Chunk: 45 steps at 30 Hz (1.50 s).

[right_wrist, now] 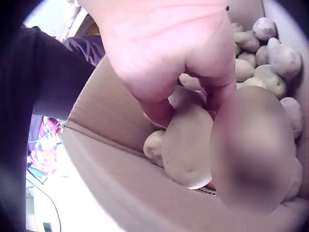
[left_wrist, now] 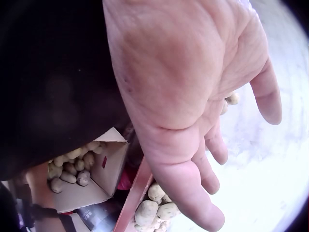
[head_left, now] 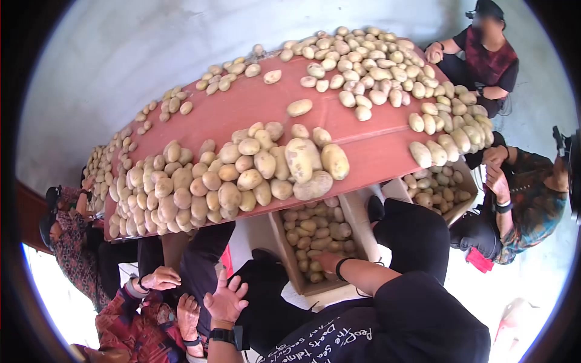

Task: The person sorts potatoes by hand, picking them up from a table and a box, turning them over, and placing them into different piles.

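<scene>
Potato (right_wrist: 187, 145) in the right hand (right_wrist: 166, 46), inside the cardboard box (head_left: 358, 227), 5 o'clock in the head view.
Grip narrowed round the potato's upper part; contact on the far side hidden, firmness can't be told. Left hand (head_left: 227, 299) at 7 o'clock, fingers spread wide, holding nothing. Small potato (right_wrist: 154, 145) just beside the held one at 9 o'clock, box wall (right_wrist: 120, 159) near at 8, loose pile (right_wrist: 282, 60) at 1 to 2. Best handled, I judge, with light, even pressure from both sides, nails off the skin, wrist slow so neighbours don't roll or knock. Keep knuckles off the wall. Forearm wants to stay low, away from the table (head_left: 372, 148) at 12 o'clock of the box; big potatoes (head_left: 313, 186) sit right by its edge.
</scene>
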### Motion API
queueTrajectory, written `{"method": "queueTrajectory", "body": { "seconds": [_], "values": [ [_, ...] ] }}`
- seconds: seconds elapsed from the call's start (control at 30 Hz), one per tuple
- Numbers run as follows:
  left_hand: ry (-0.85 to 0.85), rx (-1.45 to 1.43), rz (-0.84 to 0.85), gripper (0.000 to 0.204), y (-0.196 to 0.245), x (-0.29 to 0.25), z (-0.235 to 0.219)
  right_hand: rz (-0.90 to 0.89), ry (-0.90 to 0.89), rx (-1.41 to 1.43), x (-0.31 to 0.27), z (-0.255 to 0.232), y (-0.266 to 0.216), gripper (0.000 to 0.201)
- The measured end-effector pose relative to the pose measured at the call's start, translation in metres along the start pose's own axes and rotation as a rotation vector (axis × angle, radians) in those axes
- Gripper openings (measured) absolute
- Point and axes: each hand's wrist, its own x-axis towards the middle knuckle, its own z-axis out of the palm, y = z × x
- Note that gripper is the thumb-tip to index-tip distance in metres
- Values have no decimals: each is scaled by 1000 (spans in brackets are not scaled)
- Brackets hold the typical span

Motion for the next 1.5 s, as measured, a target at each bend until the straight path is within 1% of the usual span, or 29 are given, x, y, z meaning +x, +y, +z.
{"method": "queueTrajectory", "body": {
  "seconds": [0.17, 0.27, 0.37, 0.4, 0.5, 0.53, 0.57, 0.63, 0.73, 0.83, 0.87, 0.97, 1.0, 1.1, 1.17, 1.2, 1.23, 1.27, 1.3, 1.33, 1.37, 1.4, 1.5],
  "values": [
    [6, 47, -10, 77, -3, 4, 4, -18, 12, 45, -22, -8, 3, 74],
    [33, 80, 3, 78, -7, 1, 7, 28, -28, 34, -25, -4, -7, 72],
    [59, 125, 11, 79, -8, 2, 9, -98, 38, 8, -37, 2, -14, 68],
    [66, 137, 13, 79, -8, 2, 8, -139, 89, -25, -41, 1, -17, 66],
    [105, 179, 13, 80, -8, 4, 11, -82, 24, 67, -49, -6, -14, 68],
    [111, 184, 12, 79, -8, 4, 11, -80, 65, 61, -39, 0, -10, 71],
    [114, 187, 12, 79, -7, 4, 10, -72, 59, 83, -35, 6, -1, 72],
    [109, 186, 8, 79, -7, 6, 10, -54, 49, 115, -37, -7, 5, 75],
    [101, 199, 11, 79, -5, 7, 12, 49, -68, 593, -44, -36, 16, 77],
    [87, 202, 18, 80, -7, 7, 12, -64, -280, 1017, -67, -65, 23, 74],
    [81, 203, 21, 80, -7, 7, 12, -79, -344, 1097, -76, -76, 20, 72],
    [83, 214, 28, 80, -8, 6, 15, -269, -457, 1375, -73, -82, 15, 66],
    [86, 229, 27, 80, -8, 6, 16, -316, -473, 1424, -84, -94, 4, 65],
    [70, 225, 42, 80, -8, 4, 15, -649, -484, 1637, -97, -120, -20, 69],
    [69, 224, 47, 80, -8, 3, 15, -867, -419, 1648, -119, -158, -42, 74],
    [70, 223, 51, 80, -8, 2, 15, -1006, -318, 1597, -128, -179, -54, 79],
    [66, 223, 52, 80, -8, 1, 15, -1013, -252, 1584, -140, -201, -59, 80],
    [62, 222, 55, 80, -8, 1, 15, -1064, -272, 1630, -145, -225, -61, 78],
    [56, 222, 60, 80, -8, 1, 14, -1039, -271, 1698, -149, -244, -55, 77],
    [55, 221, 57, 80, -8, 1, 14, -1063, -228, 1752, -150, -264, -54, 77],
    [56, 221, 55, 80, -7, 2, 14, -1110, -141, 1784, -151, -287, -56, 72],
    [56, 222, 53, 79, -7, 3, 14, -1108, -163, 1826, -152, -308, -59, 65],
    [61, 241, 44, 80, -7, 4, 14, -1004, 136, 1647, -134, -368, -53, 64]
  ]
}}
